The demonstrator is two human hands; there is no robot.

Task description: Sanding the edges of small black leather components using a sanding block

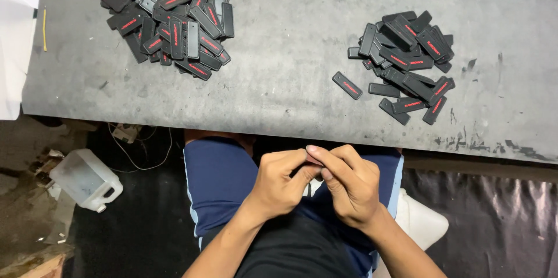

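Both hands meet over my lap, below the table edge.
Left hand [279, 182] and right hand [349, 182] pinch something small I cannot make out; larger pile of black tags [165, 16] upper left, smaller pile [407, 63] right, on grey table [290, 51].

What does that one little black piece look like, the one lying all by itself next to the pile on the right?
The lone piece is a small, flat, black rectangle with rounded corners and a thin red stripe along its middle. It looks like rubber or soft plastic. It lies flat and slanted on the grey table, just left of the right pile of the same pieces. Nothing touches it except the table, and no hand is near it.
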